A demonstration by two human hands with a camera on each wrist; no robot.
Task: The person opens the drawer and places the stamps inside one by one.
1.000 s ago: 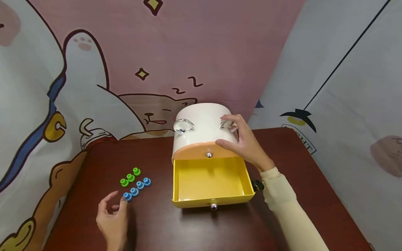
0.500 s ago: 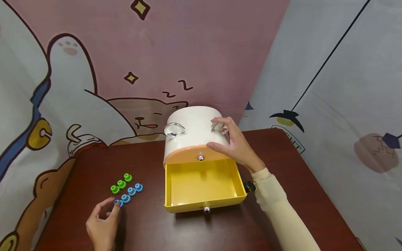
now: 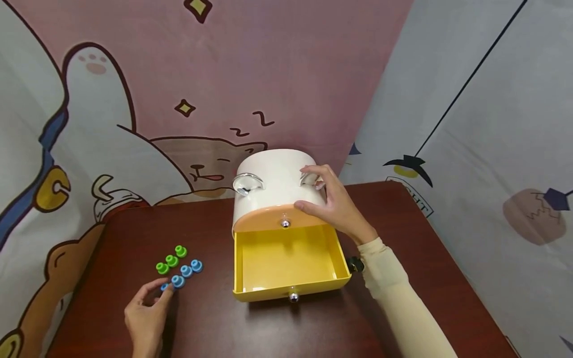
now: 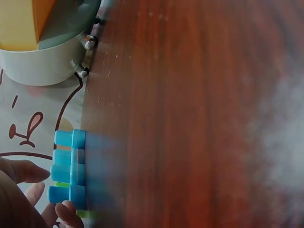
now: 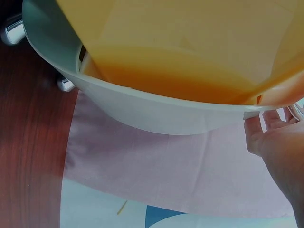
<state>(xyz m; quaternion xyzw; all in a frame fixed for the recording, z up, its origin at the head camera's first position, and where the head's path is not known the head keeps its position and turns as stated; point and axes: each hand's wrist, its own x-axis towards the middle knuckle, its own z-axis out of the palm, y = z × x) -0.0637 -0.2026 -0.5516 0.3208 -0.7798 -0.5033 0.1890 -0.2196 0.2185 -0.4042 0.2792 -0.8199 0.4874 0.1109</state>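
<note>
Nearest, at lower left, the left hand [image 3: 145,315] pinches the closest blue peg [image 3: 164,287] between thumb and finger, just above or on the dark red-brown table [image 3: 215,323]; which, I cannot tell. The peg is glossy and stepped, with a narrow round stem on a wider round base. Three more blue pegs [image 3: 186,271] of the same form run in a slanting row away from it, and three bright green pegs [image 3: 171,261] stand in a row alongside. To their right a yellow drawer [image 3: 288,258] with a silver knob [image 3: 293,298] is pulled out. Above it sits a closed orange drawer front [image 3: 259,220], set in a rounded, shiny white case [image 3: 279,171] with silver-rimmed ears. The right hand [image 3: 337,206] grips this case near one ear, thumb at the front edge. Behind hangs a pink cartoon cloth [image 3: 286,64].
</note>
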